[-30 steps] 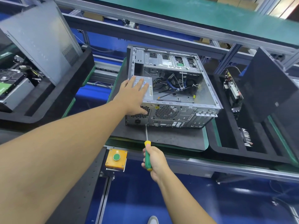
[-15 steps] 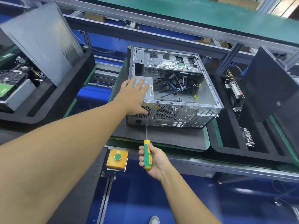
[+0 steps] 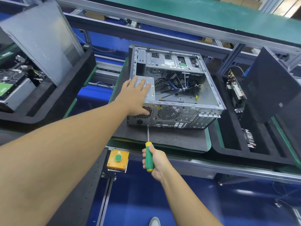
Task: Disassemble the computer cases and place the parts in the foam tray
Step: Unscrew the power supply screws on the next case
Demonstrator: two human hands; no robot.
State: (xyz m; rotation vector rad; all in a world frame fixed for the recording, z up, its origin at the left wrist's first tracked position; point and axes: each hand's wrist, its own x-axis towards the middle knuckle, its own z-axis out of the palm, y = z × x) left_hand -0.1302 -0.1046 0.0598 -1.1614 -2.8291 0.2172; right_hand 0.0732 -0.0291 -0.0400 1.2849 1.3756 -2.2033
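Lying on its side on a dark pad [image 3: 171, 139] on the counter, the computer case [image 3: 187, 110] has its open side facing up and its rear panel facing the person. Cables and a drive cage are visible inside.

The left hand [image 3: 135, 97] rests flat on the power supply [image 3: 147, 81] in the near-left corner of the case. Its fingers are straight and spread, and its thumb lies against the perforated rear vent. The right hand [image 3: 156, 160] has its fingers wrapped around the green-and-yellow handle of a screwdriver [image 3: 149, 159]. The shaft points away from the person, and the tip meets the lower edge of the rear panel, just right of the power socket.

One black foam tray [image 3: 228, 144] sits just right of the pad. It holds a circuit board [image 3: 236, 92], and a dark panel [image 3: 273, 82] stands tilted in it. A second foam tray [image 3: 73, 88] sits to the left, well apart from the case. It holds a hard drive [image 3: 9, 82] and a leaning grey side panel [image 3: 42, 36]. A yellow box with a green push-button [image 3: 118, 159] is mounted at the near edge of the counter, just left of the right hand.
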